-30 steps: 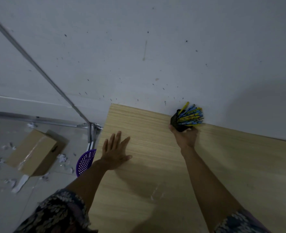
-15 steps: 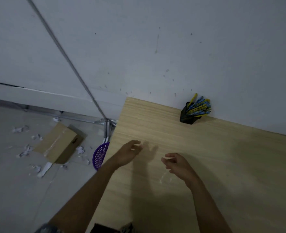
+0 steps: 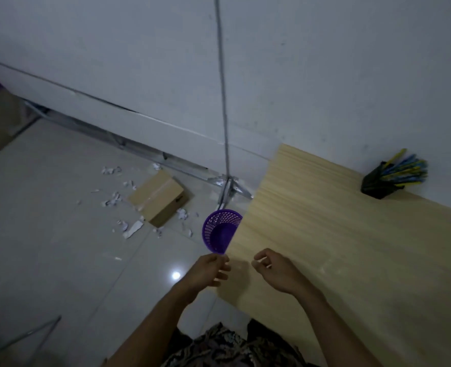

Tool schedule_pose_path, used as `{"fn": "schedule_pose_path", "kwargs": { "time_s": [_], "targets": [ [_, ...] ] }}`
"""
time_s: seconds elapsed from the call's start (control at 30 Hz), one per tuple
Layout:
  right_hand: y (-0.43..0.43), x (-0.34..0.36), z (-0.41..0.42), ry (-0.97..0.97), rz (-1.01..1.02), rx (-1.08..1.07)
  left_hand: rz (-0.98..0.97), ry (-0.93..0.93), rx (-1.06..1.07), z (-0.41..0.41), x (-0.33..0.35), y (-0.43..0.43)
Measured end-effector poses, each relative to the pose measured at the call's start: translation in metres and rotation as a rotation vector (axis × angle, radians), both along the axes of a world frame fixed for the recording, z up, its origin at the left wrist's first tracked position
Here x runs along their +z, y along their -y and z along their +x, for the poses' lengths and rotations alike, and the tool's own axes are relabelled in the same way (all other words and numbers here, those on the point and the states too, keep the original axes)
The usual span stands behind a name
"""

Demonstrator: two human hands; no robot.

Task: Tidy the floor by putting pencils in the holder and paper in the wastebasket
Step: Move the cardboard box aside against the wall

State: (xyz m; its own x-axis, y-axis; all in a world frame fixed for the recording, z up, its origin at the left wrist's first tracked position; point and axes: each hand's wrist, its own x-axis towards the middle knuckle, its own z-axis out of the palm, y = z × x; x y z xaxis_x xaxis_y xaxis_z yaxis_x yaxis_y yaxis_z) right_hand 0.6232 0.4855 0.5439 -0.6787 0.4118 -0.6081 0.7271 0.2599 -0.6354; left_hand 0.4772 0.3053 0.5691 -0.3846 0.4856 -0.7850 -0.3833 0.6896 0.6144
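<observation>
A black holder [image 3: 375,184] full of blue and yellow pencils [image 3: 404,169] stands on the wooden table [image 3: 351,247] against the wall, far right. A purple mesh wastebasket [image 3: 220,230] sits on the floor at the table's left edge, partly hidden by it. White paper scraps [image 3: 113,200] lie scattered on the tiles. My left hand [image 3: 210,270] hovers at the table's near-left edge, just below the basket, fingers loosely curled and empty. My right hand [image 3: 277,271] hangs over the table beside it, fingers curled, holding nothing that I can see.
A brown cardboard box [image 3: 157,198] lies on the floor among the scraps, left of the basket. A metal frame leg [image 3: 228,189] stands by the wall behind the basket. Grey tiles stretch out to the left.
My right hand let go of the pencil holder and both hands drew back toward me. My view swung left, bringing the basket, box and scraps further into sight.
</observation>
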Motion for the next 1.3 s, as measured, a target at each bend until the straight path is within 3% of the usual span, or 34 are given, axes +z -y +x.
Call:
{"fn": "schedule_pose_path", "kwargs": {
  "time_s": [0.27,0.57,0.83,1.3],
  "targets": [
    [0.116,0.005,-0.095,0.065,0.013,0.204,0.015,-0.020,0.075,-0.075,0.008,0.151],
    [0.247,0.005,-0.222,-0.259,0.027,0.076,0.022,-0.035,0.290,-0.172,0.013,0.286],
    [0.259,-0.016,-0.316,-0.255,0.030,0.112,0.007,-0.042,0.382,-0.280,0.002,0.296],
    [0.178,-0.088,-0.498,-0.099,0.011,0.123,-0.082,0.043,0.397,-0.504,-0.061,0.216]
  ]
}}
